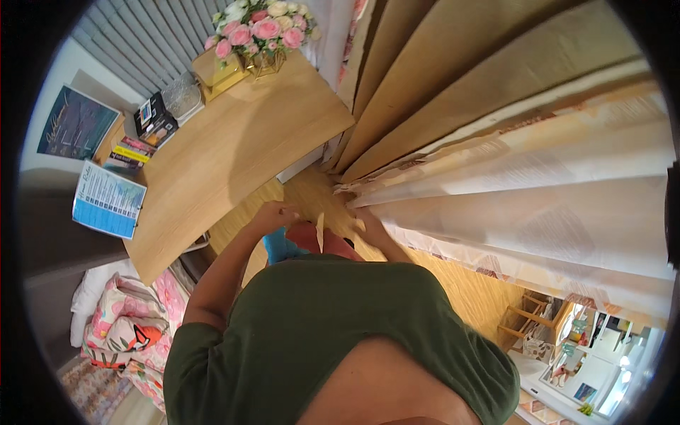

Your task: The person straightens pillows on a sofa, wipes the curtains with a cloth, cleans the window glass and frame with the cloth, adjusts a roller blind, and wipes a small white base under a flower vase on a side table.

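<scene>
My left hand [275, 217] is over the wooden floor, just in front of the near edge of the wooden desk [234, 154]. Its fingers are curled, and I cannot make out whether anything is between them. Close to the lower hem of the patterned curtain [478, 212] is my right hand [367, 226], blurred, its grip unclear. A thin pale strip [320, 232] stands out between the two hands, in front of my dark green shirt [340, 308]. Below it show reddish fabric [334, 241] and blue fabric [284, 245].
On the desk stand a vase of artificial roses [263, 32], a gold box [218, 74], several books [130, 151] and a printed sign [109, 199]. Folded floral bedding [127, 319] lies at left. Brown drapes [425, 90] hang at right. A wooden chair [531, 321] stands farther off.
</scene>
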Motion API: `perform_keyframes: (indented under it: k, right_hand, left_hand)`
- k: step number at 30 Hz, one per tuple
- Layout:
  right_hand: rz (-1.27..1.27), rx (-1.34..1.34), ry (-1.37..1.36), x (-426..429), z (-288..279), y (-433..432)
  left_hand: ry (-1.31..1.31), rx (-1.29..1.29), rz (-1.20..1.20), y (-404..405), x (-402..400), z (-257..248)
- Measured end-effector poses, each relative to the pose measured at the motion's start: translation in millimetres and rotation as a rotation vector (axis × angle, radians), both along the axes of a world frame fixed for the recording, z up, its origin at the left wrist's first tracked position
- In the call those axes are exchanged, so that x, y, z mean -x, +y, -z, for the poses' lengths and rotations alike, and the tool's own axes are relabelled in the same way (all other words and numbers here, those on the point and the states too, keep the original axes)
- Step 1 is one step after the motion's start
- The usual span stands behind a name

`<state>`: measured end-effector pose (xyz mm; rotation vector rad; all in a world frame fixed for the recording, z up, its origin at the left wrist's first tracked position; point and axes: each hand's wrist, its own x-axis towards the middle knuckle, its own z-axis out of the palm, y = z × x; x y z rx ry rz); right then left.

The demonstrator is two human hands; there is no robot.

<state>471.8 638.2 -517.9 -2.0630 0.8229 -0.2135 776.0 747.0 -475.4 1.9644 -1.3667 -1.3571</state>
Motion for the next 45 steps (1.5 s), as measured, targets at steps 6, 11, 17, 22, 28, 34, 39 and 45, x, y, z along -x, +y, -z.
perform_keyframes:
  k: [6,11,17,22,28,34,39,45]
  right_hand:
    - [0.021,0.035,0.365,-140.0,-11.2,-189.6]
    - [0.236,-0.032,0.471,-133.7,71.6,-282.5]
    - [-0.264,0.107,0.368,-137.3,126.4,-233.9]
    - [-0.784,-0.171,0.740,-118.4,216.0,-140.9]
    - [-1.210,-0.348,0.954,-132.6,220.5,-21.0]
    - [-1.560,-0.362,0.525,-159.5,104.4,136.8]
    - [-2.191,-0.494,-0.052,26.6,-63.4,317.0]
    - [-2.768,0.025,0.404,218.2,-172.4,459.9]
  left_hand:
    - [-0.060,-0.035,-0.344,81.8,-27.8,33.0]
    - [0.008,-0.243,-0.713,187.9,-8.5,56.6]
    - [-0.191,-0.395,-1.181,228.7,62.0,24.2]
    - [-0.393,-0.311,-1.466,241.2,169.0,22.8]
    - [-0.373,-0.414,-1.968,261.3,325.8,8.7]
    - [-0.460,-0.247,-2.336,275.1,438.9,-32.0]
    - [-0.687,0.154,-2.345,294.8,533.0,-68.3]
    - [-0.996,0.210,-2.572,357.2,709.1,-129.9]
